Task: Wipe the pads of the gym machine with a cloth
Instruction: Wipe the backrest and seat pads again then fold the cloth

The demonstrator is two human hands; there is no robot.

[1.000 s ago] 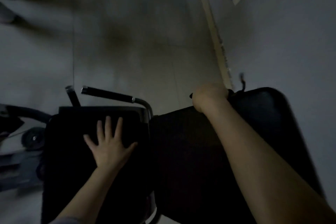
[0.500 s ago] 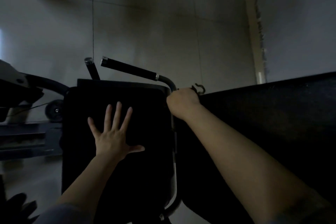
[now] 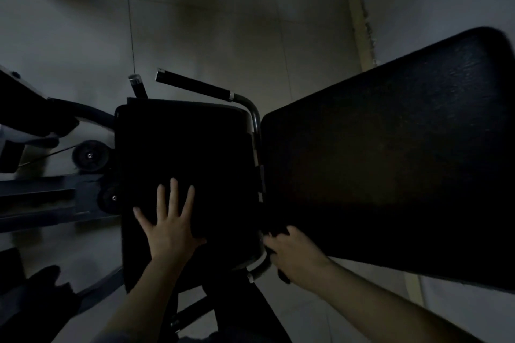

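Dim light here, and the biggest thing in view is the broad black textured back pad (image 3: 390, 164), rounded at its corners, tilting up toward the right edge of the head view. Just left of it sits the squarer black seat pad (image 3: 184, 153), flat and matte, a narrow gap between the two where a curved grey metal tube with a black foam handle (image 3: 195, 86) bends round. Left hand (image 3: 170, 228) lies flat on the seat pad's near half, fingers straight and spread wide, gripping nothing. Right hand (image 3: 292, 253) is down at the near corner between both pads, fingers curled tight around a dark bunched cloth (image 3: 276, 234) pressed against the back pad's lower edge; the cloth is nearly lost in shadow. Small black wheels (image 3: 89, 156) show at far left.
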